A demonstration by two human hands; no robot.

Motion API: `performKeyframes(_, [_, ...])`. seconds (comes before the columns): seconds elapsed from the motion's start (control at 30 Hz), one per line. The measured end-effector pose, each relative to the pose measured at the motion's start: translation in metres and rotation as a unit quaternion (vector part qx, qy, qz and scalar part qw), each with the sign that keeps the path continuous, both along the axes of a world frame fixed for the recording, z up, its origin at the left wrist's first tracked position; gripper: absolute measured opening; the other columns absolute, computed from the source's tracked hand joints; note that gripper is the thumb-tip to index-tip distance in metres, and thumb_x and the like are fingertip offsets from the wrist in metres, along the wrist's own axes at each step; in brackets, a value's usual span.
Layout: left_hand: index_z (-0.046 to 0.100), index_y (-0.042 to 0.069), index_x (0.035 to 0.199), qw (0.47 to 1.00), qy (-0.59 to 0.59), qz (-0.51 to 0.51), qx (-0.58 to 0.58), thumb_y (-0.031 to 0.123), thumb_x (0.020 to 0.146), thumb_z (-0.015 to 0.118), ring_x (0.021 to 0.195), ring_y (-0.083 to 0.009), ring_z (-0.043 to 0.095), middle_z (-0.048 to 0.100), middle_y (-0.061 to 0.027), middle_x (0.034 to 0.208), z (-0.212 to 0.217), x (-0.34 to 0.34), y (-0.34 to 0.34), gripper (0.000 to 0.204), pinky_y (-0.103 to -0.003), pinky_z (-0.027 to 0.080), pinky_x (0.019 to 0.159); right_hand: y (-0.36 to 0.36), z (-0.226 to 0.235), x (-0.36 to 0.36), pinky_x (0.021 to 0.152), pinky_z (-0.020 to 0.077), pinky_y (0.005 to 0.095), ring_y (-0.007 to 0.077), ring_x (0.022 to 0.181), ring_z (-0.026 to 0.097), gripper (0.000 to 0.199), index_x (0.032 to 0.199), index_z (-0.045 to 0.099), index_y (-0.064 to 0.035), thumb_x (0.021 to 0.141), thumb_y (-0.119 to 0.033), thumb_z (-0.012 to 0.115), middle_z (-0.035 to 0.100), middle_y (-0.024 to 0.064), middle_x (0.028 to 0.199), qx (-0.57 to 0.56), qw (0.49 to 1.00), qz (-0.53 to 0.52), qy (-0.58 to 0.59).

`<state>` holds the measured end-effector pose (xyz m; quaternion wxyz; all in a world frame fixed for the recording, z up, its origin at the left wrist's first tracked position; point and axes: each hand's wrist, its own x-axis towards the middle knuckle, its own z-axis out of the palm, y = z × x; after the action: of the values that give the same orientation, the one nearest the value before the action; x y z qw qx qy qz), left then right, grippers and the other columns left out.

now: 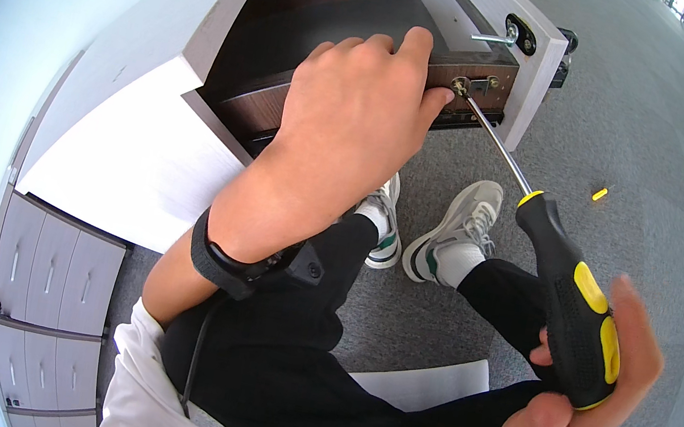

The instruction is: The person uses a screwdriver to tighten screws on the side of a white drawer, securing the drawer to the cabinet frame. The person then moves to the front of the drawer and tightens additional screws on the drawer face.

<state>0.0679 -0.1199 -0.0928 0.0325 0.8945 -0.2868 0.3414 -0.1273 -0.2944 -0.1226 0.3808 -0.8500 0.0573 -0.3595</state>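
Note:
My left hand [361, 99] reaches over the side wall of a pulled-out drawer [259, 114], fingers curled over its top edge. Its thumb rests on the brown outer side, close to a small metal fitting [461, 85]. At that fitting sits the tip of a screwdriver [561, 282] with a black and yellow handle and a long shaft, slanting down to the right. My right hand [590, 409] is wrapped round the handle's lower end, its index finger blurred. A white front panel [539, 75] joins the drawer's right end, with a lock and a metal rod at its top.
The white cabinet [126, 150] surrounds the drawer on the left. Several grey drawer units [62, 266] stand at lower left. My shoes [458, 233] are on the grey carpet [569, 152] beneath the drawer. A small yellow object [599, 194] lies on the carpet to the right.

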Motion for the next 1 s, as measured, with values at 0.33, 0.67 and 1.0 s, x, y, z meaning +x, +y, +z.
performKeyframes(0.33, [0.061, 0.001, 0.092, 1.000, -0.017, 0.014, 0.016, 0.029, 0.085, 0.079, 0.071, -0.0296, 0.070, 0.068, -0.0136, 0.074, -0.002, 0.000, -0.002, 0.034, -0.037, 0.057, 0.068, -0.018, 0.012, 0.004, 0.091, 0.0483, 0.0378, 0.0295, 0.106, 0.055, 0.053, 0.139, 0.043, 0.0075, 0.092, -0.014, 0.057, 0.053, 0.0249, 0.122, -0.205, 0.974, 0.090, -0.031])
performKeyframes(0.67, [0.061, -0.001, 0.104, 1.000, -0.009, 0.016, 0.011, 0.030, 0.090, 0.076, 0.074, -0.0367, 0.069, 0.068, -0.0169, 0.078, -0.002, -0.002, -0.003, 0.037, -0.043, 0.054, 0.065, -0.016, 0.013, 0.008, 0.091, 0.0483, 0.0380, 0.0277, 0.103, 0.056, 0.045, 0.135, 0.047, 0.0035, 0.095, -0.016, 0.056, 0.052, 0.0231, 0.118, -0.156, 0.985, 0.057, -0.037])
performKeyframes(1.0, [0.061, 0.000, 0.105, 1.000, -0.008, 0.007, 0.006, 0.027, 0.090, 0.076, 0.074, -0.0372, 0.069, 0.067, -0.0171, 0.077, -0.002, -0.002, -0.002, 0.034, -0.043, 0.054, 0.065, -0.011, 0.016, 0.009, 0.092, 0.0483, 0.0426, 0.0309, 0.108, 0.056, 0.058, 0.132, 0.047, -0.0045, 0.077, -0.006, 0.065, 0.053, 0.0259, 0.124, -0.234, 0.964, 0.094, -0.084])
